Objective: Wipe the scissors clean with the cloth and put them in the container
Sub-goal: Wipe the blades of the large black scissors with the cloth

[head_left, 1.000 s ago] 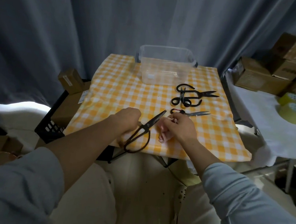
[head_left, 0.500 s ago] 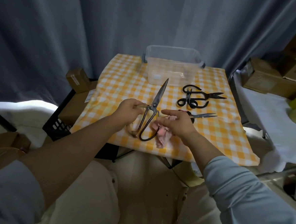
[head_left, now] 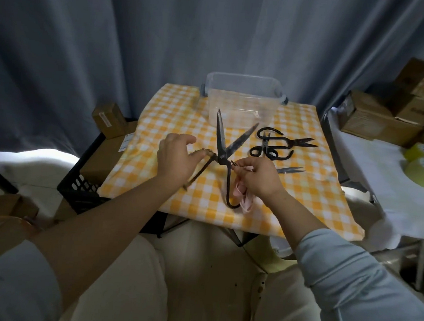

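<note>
Scissors [head_left: 220,138] now spread open: left hand [head_left: 174,157] grips one handle, right hand [head_left: 260,177] pinches cloth [head_left: 243,201] against other.

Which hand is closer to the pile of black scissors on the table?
Right. The right hand, gripping the cloth, is just in front and left of the pile of black scissors; the left hand is farther left, beyond the big open scissors.

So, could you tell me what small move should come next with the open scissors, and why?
Probably slide the pink cloth in the right hand up onto a blade: the large scissors, gripped by the left hand, are spread open, and the cloth hangs below the pivot.
</note>
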Demonstrator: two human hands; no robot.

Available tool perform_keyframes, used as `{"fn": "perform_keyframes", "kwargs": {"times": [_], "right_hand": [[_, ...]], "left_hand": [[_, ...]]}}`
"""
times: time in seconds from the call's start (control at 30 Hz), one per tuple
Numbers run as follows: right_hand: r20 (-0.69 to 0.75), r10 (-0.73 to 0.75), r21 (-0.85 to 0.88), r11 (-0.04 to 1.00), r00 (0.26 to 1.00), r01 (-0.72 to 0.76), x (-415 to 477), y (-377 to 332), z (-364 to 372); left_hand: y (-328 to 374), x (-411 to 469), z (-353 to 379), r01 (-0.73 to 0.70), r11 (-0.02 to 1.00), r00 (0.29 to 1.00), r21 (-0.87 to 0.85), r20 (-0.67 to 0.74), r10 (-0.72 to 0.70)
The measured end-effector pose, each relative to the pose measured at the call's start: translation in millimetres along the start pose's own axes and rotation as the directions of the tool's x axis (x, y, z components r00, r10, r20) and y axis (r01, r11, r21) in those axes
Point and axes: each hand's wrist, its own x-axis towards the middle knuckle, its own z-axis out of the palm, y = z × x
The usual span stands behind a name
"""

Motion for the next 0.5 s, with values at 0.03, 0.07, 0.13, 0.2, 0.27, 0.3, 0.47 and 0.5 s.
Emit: {"fn": "perform_keyframes", "kwargs": {"times": [0.03, 0.07, 0.13, 0.2, 0.27, 0.3, 0.47, 0.5], "right_hand": [[-0.017, 0.016, 0.024, 1.0, 1.0, -0.016, 0.3, 0.1, -0.5], [-0.029, 0.03, 0.043, 0.999, 0.999, -0.029, 0.6, 1.0, -0.9], [-0.042, 0.057, 0.081, 0.995, 0.998, -0.053, 1.4, 3.2, -1.1], [-0.058, 0.083, 0.13, 0.989, 0.995, -0.075, 1.3, 4.2, 0.3], [-0.069, 0.107, 0.172, 0.981, 0.992, -0.094, 0.4, 3.1, 1.7], [-0.068, 0.12, 0.189, 0.976, 0.99, -0.105, 0.2, 2.7, 2.4], [-0.05, 0.16, 0.22, 0.965, 0.986, -0.145, -0.8, 1.7, -0.3], [-0.047, 0.163, 0.219, 0.964, 0.986, -0.149, -1.1, 1.6, -1.0]], "left_hand": [[2.2, -4.9, 0.4, 0.005, 1.0, 0.999, -0.018, -0.045, -0.005], [6.2, -11.2, 1.9, 0.029, 0.996, 0.999, -0.079, -0.028, -0.031], [12.9, -24.5, 5.4, 0.143, 0.965, 0.985, -0.221, 0.127, -0.117], [13.7, -35.1, 11.0, 0.221, 0.937, 0.953, -0.27, 0.265, -0.149], [11.6, -40.0, 17.0, 0.175, 0.953, 0.948, -0.248, 0.304, -0.094], [12.0, -41.6, 19.3, 0.16, 0.96, 0.942, -0.231, 0.325, -0.078], [14.4, -41.5, 22.6, 0.07, 0.994, 0.94, -0.087, 0.338, -0.036], [15.7, -39.9, 21.4, 0.076, 0.995, 0.948, -0.062, 0.315, -0.053]]}}
